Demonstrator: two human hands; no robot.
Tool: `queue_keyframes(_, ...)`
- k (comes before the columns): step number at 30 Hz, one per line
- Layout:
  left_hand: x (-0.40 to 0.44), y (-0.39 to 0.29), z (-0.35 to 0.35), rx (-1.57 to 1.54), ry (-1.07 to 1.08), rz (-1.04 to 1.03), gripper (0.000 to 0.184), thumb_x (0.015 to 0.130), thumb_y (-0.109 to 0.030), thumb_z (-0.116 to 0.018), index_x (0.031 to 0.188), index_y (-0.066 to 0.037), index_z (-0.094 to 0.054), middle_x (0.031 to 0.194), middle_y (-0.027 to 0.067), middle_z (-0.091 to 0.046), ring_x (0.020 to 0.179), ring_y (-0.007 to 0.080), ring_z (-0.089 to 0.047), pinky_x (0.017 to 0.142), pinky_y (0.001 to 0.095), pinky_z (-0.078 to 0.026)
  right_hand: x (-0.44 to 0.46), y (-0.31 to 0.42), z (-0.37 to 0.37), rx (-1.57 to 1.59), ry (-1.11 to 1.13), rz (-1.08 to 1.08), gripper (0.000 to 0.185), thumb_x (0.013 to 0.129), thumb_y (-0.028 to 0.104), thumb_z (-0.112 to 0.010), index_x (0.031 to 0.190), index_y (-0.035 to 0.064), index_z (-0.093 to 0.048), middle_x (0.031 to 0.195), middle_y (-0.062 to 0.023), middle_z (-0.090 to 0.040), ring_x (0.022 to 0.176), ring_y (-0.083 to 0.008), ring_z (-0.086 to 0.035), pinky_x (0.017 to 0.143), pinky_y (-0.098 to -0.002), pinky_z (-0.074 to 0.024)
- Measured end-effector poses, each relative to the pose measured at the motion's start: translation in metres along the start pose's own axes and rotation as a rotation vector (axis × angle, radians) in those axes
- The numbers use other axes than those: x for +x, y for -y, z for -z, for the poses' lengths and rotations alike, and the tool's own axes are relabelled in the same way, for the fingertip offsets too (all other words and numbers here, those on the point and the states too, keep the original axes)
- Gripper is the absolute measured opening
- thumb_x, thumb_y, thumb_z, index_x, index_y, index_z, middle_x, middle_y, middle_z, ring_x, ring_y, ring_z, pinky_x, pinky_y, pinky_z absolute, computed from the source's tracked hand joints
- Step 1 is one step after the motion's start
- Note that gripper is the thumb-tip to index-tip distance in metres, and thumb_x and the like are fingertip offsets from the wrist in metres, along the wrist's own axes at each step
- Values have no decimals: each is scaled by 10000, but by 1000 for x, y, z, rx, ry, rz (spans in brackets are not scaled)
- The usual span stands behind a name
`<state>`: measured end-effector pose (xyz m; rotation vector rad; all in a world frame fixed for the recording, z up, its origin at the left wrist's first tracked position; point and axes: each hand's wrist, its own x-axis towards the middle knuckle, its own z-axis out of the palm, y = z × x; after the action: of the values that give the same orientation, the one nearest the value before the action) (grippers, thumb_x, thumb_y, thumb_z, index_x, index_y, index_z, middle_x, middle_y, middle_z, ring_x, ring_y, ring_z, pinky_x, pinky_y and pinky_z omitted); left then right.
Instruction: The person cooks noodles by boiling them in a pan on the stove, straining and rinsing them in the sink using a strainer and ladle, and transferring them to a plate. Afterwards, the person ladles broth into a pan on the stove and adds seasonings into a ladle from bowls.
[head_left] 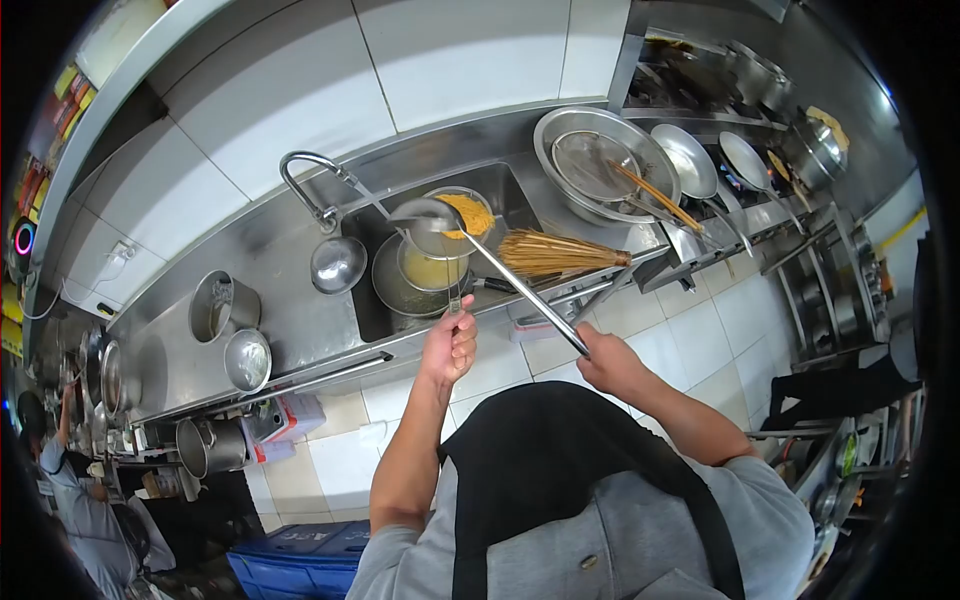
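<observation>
My left hand (450,345) is closed around the thin wire handle of a strainer (432,242) that holds orange-yellow food (470,213). In my right hand (607,362) is the long metal handle of a ladle (427,213), whose bowl is over the left side of the strainer, beside the food. Below the strainer, a bowl of yellowish liquid (432,270) sits in a dark pan (392,284) in the sink (519,212). The faucet (318,205) points toward the ladle. Whether ladle and strainer touch I cannot tell.
A bamboo brush (560,253) lies at the sink's right edge, beside a large basin (552,125) with a sieve and chopsticks. A metal bowl (338,265) and pots (222,306) stand left. Pans (686,162) sit on the right stove. Another person (85,500) is far left.
</observation>
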<state>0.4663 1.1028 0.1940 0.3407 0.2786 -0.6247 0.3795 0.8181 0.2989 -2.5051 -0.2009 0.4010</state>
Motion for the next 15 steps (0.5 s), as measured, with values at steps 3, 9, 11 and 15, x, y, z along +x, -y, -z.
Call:
queue_keyframes(3, -1, 4, -3, -6, 34, 23, 279, 973, -122, -460, 1246, -119, -517, 730, -2, -447, 453, 54, -318, 310, 179, -254, 3, -14, -7, -30, 4, -22, 352, 824, 98, -547, 1145, 25, -425, 760, -276, -605, 772, -479, -590, 704, -560, -456)
queue_keyframes(9, 3, 11, 9, 98, 44, -25, 296, 967, -120, -466, 1259, -110, -509, 728, 4, -448, 453, 52, -318, 310, 181, -246, -1, -8, -3, 9, -39, -46, 344, 828, 113, -548, 1137, 29, -422, 750, -276, -607, 756, -484, -588, 695, -569, -453)
queue_keyframes(11, 9, 6, 16, 49, -22, 30, 306, 968, -126, -465, 1271, -108, -500, 724, 3, -447, 449, 51, -312, 308, 184, -244, -4, -7, -3, 32, -47, -55, 334, 828, 116, -549, 1124, 27, -423, 748, -276, -607, 751, -486, -587, 694, -572, -452)
queue_keyframes(15, -5, 5, -9, 75, 25, -21, 317, 979, -124, -440, 1293, -107, -478, 720, -3, -446, 441, 51, -307, 304, 186, -240, -2, -20, -11, 8, -22, -72, 299, 823, 121, -554, 1078, 23, -433, 739, -279, -605, 744, -487, -586, 693, -572, -453)
